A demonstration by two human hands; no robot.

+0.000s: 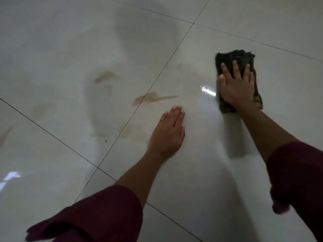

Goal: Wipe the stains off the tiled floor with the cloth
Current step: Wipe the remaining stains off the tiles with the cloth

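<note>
A dark folded cloth (234,57) lies on the glossy white tiled floor (201,163) at the right. My right hand (236,88) presses flat on top of it, fingers spread. My left hand (168,131) rests palm down on the bare tile, fingers together, holding nothing. A brown streak stain (153,97) crosses a grout line just beyond my left hand. Another brown smear (104,76) sits further left. A fainter brown patch (130,132) lies left of my left wrist.
Dark grout lines (52,135) divide the large tiles. A faint brown streak (6,135) shows at the left edge, and a tiny dark speck (106,141) lies on the tile. Maroon sleeves (97,215) cover both forearms near the bottom.
</note>
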